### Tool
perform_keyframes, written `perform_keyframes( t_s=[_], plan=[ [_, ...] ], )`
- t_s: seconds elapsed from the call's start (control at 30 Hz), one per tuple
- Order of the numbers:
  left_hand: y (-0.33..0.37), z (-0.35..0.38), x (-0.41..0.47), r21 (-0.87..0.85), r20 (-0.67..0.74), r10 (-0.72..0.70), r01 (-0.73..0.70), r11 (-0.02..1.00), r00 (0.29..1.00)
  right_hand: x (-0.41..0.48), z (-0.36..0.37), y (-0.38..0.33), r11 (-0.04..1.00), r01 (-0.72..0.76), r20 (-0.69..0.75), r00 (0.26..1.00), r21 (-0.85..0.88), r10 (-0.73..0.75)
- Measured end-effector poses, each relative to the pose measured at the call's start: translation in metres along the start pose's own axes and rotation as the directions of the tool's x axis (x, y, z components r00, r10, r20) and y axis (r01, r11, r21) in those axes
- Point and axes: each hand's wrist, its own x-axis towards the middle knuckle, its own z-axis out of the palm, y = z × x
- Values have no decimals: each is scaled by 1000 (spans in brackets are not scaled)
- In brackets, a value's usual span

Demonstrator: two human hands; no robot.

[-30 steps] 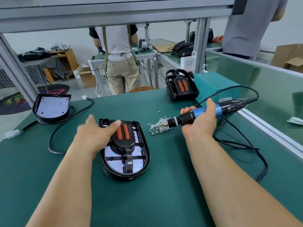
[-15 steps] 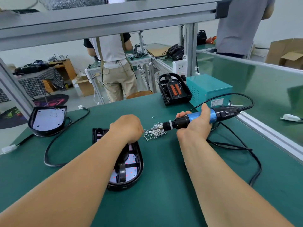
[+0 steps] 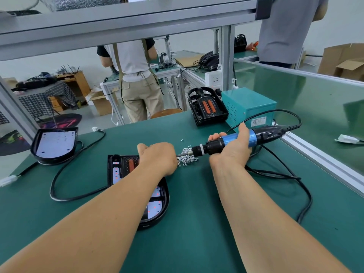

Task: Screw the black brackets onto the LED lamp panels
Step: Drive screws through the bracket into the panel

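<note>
A black LED lamp panel [image 3: 157, 201] lies in front of me on the green mat, mostly under my left forearm. Its black bracket [image 3: 131, 164] with orange pads sits on the far end. My left hand [image 3: 157, 156] is curled, knuckles up, at the left edge of a pile of small silver screws [image 3: 187, 157]; its fingertips are hidden. My right hand [image 3: 230, 152] grips the blue and black electric screwdriver [image 3: 232, 139], held level, its bit pointing left and meeting my left hand.
A second lamp panel [image 3: 55, 144], without a bracket, lies at far left with its black cable [image 3: 78, 196] looping over the mat. A stack of bracketed panels [image 3: 206, 107] stands beside a teal power box [image 3: 248, 107]. The screwdriver cord [image 3: 303, 194] trails right. Two people stand beyond the bench.
My left hand left the bracket, moved right to the screw pile and curled there. The screwdriver has dipped slightly, its bit now at my left hand.
</note>
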Motion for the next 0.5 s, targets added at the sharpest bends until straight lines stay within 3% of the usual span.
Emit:
perform_keyframes(
  t_s=[0.17,0.5],
  plan=[
    [2,1,-3,107,-27,62,-58,993,998,-1,0,0,1000,-14,2,1000,6,14],
    [-2,4,-4,160,-66,53,-42,986,996,-1,1,-1,1000,-17,4,1000,12,17]
  ],
)
